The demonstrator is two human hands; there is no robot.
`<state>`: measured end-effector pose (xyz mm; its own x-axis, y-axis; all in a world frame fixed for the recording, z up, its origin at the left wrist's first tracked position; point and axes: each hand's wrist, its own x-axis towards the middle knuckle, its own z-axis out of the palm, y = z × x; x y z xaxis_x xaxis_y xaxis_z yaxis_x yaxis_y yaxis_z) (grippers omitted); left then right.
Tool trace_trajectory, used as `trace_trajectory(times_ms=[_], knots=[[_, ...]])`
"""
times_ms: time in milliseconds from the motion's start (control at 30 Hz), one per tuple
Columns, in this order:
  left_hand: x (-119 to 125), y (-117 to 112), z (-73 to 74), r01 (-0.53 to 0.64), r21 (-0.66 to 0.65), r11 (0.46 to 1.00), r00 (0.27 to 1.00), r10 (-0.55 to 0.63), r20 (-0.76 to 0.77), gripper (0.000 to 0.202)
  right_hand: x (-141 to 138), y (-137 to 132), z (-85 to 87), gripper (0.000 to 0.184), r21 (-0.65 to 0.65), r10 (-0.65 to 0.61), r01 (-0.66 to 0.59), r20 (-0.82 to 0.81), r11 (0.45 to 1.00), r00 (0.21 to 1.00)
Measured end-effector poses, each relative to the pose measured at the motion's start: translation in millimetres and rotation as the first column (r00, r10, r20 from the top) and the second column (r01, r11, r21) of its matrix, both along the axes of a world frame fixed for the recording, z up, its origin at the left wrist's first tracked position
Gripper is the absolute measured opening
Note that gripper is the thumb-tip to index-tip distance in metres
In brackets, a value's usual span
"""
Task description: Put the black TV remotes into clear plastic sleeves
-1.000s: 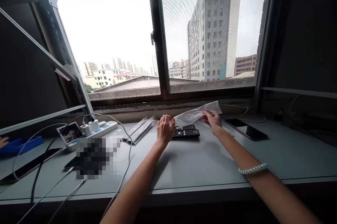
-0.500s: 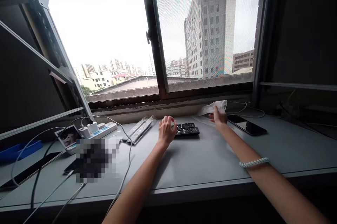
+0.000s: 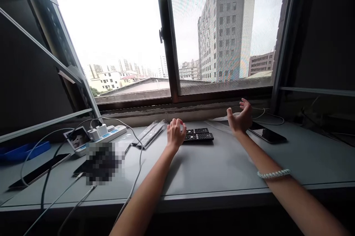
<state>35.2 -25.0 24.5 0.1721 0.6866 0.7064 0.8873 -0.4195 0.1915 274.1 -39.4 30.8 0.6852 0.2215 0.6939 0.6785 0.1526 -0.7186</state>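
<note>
Two black remote controls (image 3: 200, 137) lie side by side on the grey desk (image 3: 210, 169). Over their left ends is my left hand (image 3: 175, 132), back up, its fingers bent and the thumb apart; it covers those ends, so I cannot see whether it touches them. My right hand (image 3: 240, 118) is raised above the desk to the right of the remotes, palm turned inward, fingers and thumb spread, holding nothing. Behind it lies a clear plastic bag (image 3: 220, 119), flattened and partly hidden. A black phone (image 3: 269, 135) rests just right of that hand.
Left of the remotes lies a clear-wrapped packet (image 3: 151, 135). A white power strip (image 3: 116, 132) with chargers, a small photo (image 3: 77, 138), a blue tray (image 3: 26, 153) and a dark tablet (image 3: 40, 171) fill the left side. Several cables cross there and hang over the front edge. A window stands behind.
My right hand has let go of the clear plastic bag, lifted a little and opened. The bag now lies low on the desk behind it. My left hand stays by the remote controls.
</note>
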Motion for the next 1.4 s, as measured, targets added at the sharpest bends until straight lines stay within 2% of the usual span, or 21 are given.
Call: trace_trajectory(times_ms=[67,133,233,300,400,467,567,633,767,833,1033,1100,1233,1267,1300,1400], knots=[[-0.6,0.5,-1.0,-0.003,-0.004,1.000,1.000,0.003,-0.002,0.014,0.5,-0.7,-0.1,0.050,0.014,-0.060,0.059,0.133,0.998,0.989],[0.6,-0.5,-1.9,0.003,-0.003,1.000,1.000,-0.004,-0.016,0.014,0.8,-0.2,-1.0,0.040,-0.017,-0.065,0.071,0.231,0.997,0.971],[4.3,-3.5,-2.3,0.017,-0.003,1.000,0.999,-0.017,-0.040,0.014,1.7,3.9,-7.1,0.027,-0.201,0.050,0.020,0.336,0.979,0.940],[6.9,-5.3,-2.7,0.025,-0.009,1.000,0.998,-0.025,-0.057,0.015,3.0,8.0,-14.5,0.023,-0.428,0.172,-0.011,0.340,0.904,0.925],[10.0,-6.4,-4.3,0.037,-0.023,0.999,0.996,-0.039,-0.077,0.015,5.2,13.1,-26.2,0.030,-0.716,0.299,-0.032,0.251,0.698,0.921],[11.3,-6.5,-5.9,0.048,-0.031,0.998,0.995,-0.051,-0.084,0.015,6.5,14.6,-31.4,0.031,-0.797,0.319,-0.041,0.194,0.603,0.928],[12.5,-6.6,-7.7,0.067,-0.045,0.997,0.993,-0.071,-0.089,0.014,8.1,14.3,-33.3,0.025,-0.837,0.319,-0.048,0.154,0.545,0.935],[12.9,-6.7,-8.1,0.077,-0.049,0.996,0.993,-0.081,-0.090,0.015,9.1,13.4,-31.9,0.023,-0.834,0.313,-0.039,0.163,0.551,0.936],[13.1,-6.8,-7.5,0.080,-0.046,0.996,0.993,-0.083,-0.084,0.016,9.9,12.3,-27.4,0.024,-0.723,0.269,0.022,0.284,0.690,0.920],[13.2,-6.8,-7.7,0.083,-0.050,0.995,0.993,-0.087,-0.085,0.016,8.9,11.9,-25.9,0.023,-0.696,0.259,0.038,0.318,0.717,0.912],[14.6,-5.3,-11.7,0.107,-0.080,0.991,0.989,-0.114,-0.092,0.014,5.3,10.7,-26.8,0.021,-0.792,0.303,0.024,0.261,0.611,0.917],[14.7,-5.2,-12.6,0.106,-0.092,0.990,0.990,-0.114,-0.088,0.014,5.8,9.8,-27.0,0.022,-0.784,0.295,0.033,0.272,0.620,0.916],[13.6,-6.4,-12.9,0.096,-0.117,0.989,0.991,-0.105,-0.079,0.016,8.5,7.6,-26.2,0.023,-0.701,0.210,0.091,0.331,0.707,0.920],[13.3,-6.9,-13.1,0.096,-0.119,0.988,0.991,-0.106,-0.078,0.016,9.3,7.2,-26.2,0.023,-0.693,0.197,0.098,0.333,0.715,0.922],[13.1,-7.4,-13.5,0.098,-0.121,0.988,0.991,-0.108,-0.077,0.016,10.0,6.9,-26.3,0.023,-0.695,0.200,0.092,0.328,0.713,0.923],[14.2,-8.9,-15.6,0.101,-0.127,0.987,0.990,-0.112,-0.080,0.016,11.2,7.3,-28.4,0.016,-0.761,0.250,0.041,0.263,0.648,0.932]])
